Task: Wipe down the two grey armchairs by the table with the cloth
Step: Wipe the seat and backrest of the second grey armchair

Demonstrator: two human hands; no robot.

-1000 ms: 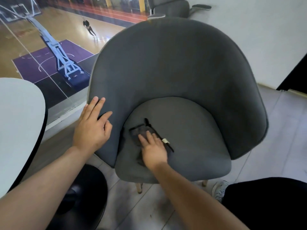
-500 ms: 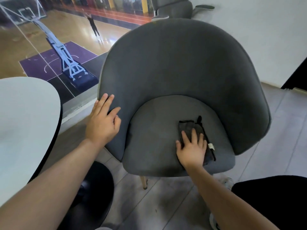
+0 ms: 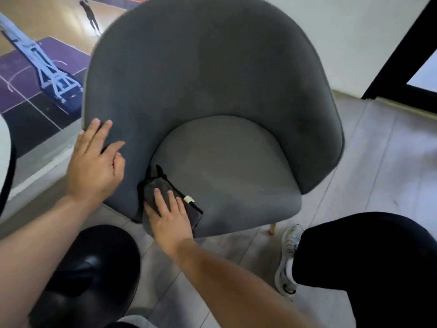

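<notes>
A grey armchair [image 3: 212, 79] with a curved back fills the middle of the view. A dark grey cloth [image 3: 160, 185] with a small white tag lies on the front left of the seat cushion, against the armrest. My right hand [image 3: 170, 218] presses flat on the cloth, fingers spread. My left hand [image 3: 94, 162] rests flat on the chair's left armrest, thumb on the inner side. Only one armchair is in view.
The white table's edge [image 3: 3, 147] shows at the far left, its black base [image 3: 89, 275] on the floor below my left arm. My leg in black trousers and a white shoe [image 3: 288, 256] stand right of the chair. A glass wall lies behind the chair.
My right hand has slid the cloth from the right front of the seat back to the left front corner. My left hand stays on the armrest.
</notes>
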